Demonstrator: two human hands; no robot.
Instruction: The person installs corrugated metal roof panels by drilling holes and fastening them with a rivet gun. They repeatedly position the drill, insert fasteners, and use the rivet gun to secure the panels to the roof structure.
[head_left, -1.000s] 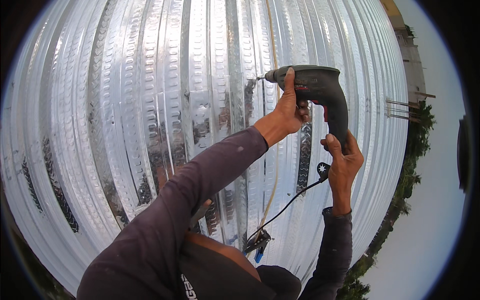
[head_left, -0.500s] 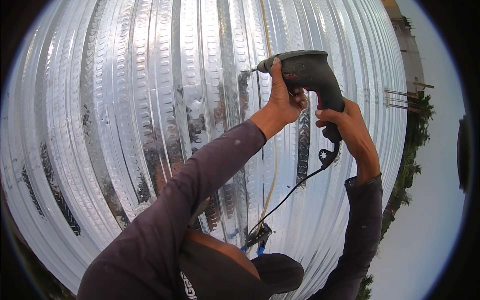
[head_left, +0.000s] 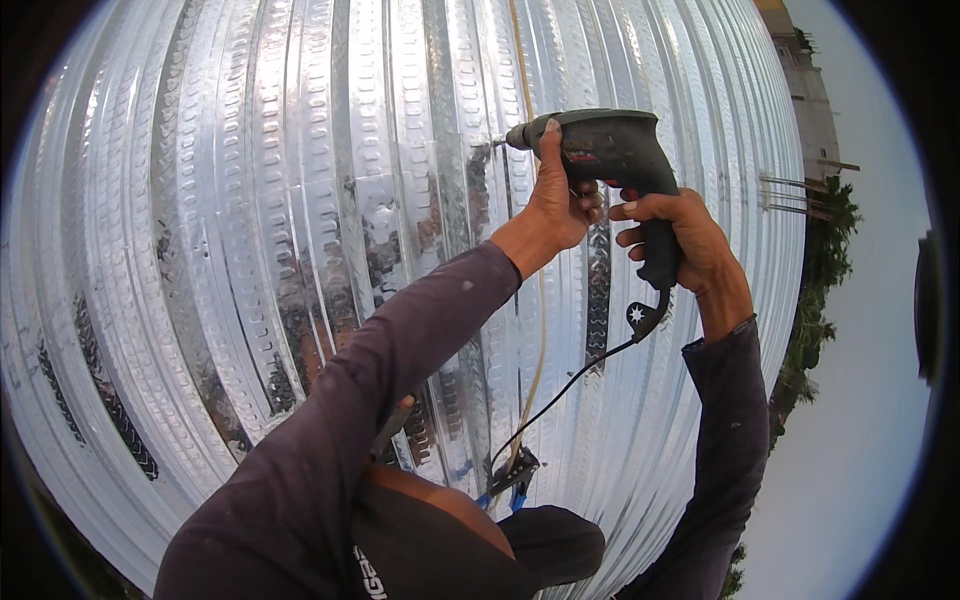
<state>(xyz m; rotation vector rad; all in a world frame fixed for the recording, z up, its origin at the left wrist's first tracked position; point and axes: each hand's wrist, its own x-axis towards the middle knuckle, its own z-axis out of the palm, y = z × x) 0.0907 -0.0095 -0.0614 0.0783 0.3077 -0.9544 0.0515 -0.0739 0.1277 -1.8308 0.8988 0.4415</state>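
A dark power drill (head_left: 610, 150) points left, its bit end at a narrow seam of the ribbed silvery metal sheeting (head_left: 420, 120). My left hand (head_left: 560, 200) supports the drill's front from below, the thumb up along its side near the chuck. Around the rear grip, my right hand (head_left: 690, 240) holds the drill, with thumb and fingers near the trigger. A black power cord (head_left: 570, 385) runs from the grip down to the left. Contact between the bit and the metal is too small to make out.
A clamp-like tool with blue handles (head_left: 515, 480) lies on the sheeting below the cord. A yellowish line (head_left: 540, 370) runs lengthwise over the ribs. Dark smudges (head_left: 385, 250) mark the metal. Past the right edge are thin rods (head_left: 795, 195), greenery (head_left: 825, 260) and a building (head_left: 810, 100).
The fingers of my right hand have shifted on the grip and look looser around the trigger. The drill stays at nearly the same seam; the view has moved slightly.
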